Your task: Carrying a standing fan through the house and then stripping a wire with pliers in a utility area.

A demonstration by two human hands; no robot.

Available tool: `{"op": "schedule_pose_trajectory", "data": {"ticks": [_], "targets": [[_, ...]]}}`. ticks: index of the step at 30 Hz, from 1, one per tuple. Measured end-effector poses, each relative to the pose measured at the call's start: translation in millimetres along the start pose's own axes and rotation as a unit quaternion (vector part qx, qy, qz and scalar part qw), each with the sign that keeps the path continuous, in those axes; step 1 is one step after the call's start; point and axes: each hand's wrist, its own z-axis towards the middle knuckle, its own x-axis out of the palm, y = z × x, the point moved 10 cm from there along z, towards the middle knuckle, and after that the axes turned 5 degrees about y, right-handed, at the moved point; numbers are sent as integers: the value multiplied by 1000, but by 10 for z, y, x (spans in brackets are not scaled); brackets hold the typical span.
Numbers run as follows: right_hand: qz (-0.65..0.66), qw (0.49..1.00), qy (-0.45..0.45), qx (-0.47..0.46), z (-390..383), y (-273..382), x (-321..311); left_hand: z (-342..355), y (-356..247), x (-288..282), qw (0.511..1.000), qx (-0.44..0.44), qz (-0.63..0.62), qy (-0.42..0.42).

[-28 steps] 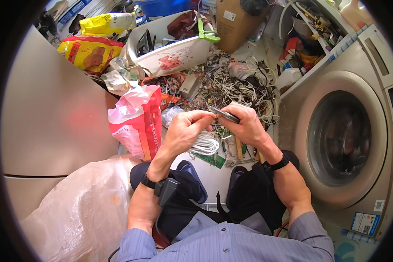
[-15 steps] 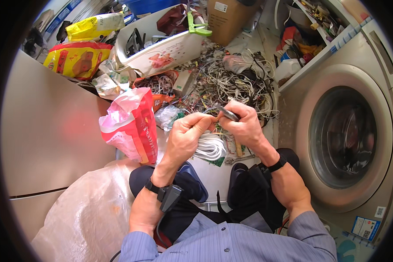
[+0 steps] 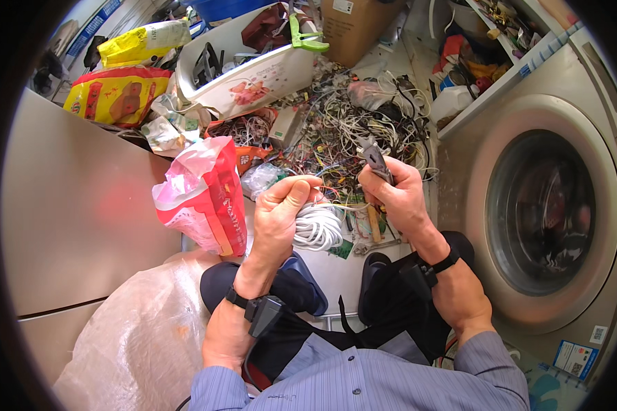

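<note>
My left hand [image 3: 284,209] is closed in a pinch on the white cable, with thin orange-red wires showing just past its fingertips. The cable's thick white coil [image 3: 319,228] hangs beside that hand, over the floor. A single white strand runs from the coil toward my right hand [image 3: 399,195]. That hand is wrapped round metal pliers [image 3: 376,160], whose jaws point up and away from me. The pliers are apart from the coil. Whether my right fingers also touch the strand is hidden.
A heap of tangled cables [image 3: 373,123] covers the floor ahead. At left stands a red-and-pink bag [image 3: 216,198], with a white tub [image 3: 253,85] behind it. A washing machine [image 3: 480,253] borders the right side. A wooden handle [image 3: 374,225] lies below my right hand.
My hands have drawn apart: the right one moved right with the pliers, now turned jaws upward, and the left one shifted slightly left with the coil. Coloured wires now show at the left fingertips.
</note>
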Motion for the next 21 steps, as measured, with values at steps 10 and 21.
{"op": "schedule_pose_trajectory", "data": {"ticks": [10,21], "targets": [[34,990,124,50,-16,-149,444,33,38,12,999,11,37,13],[107,984,92,108,-11,-271,402,30,93,-56,998,-7,60,-14]]}}
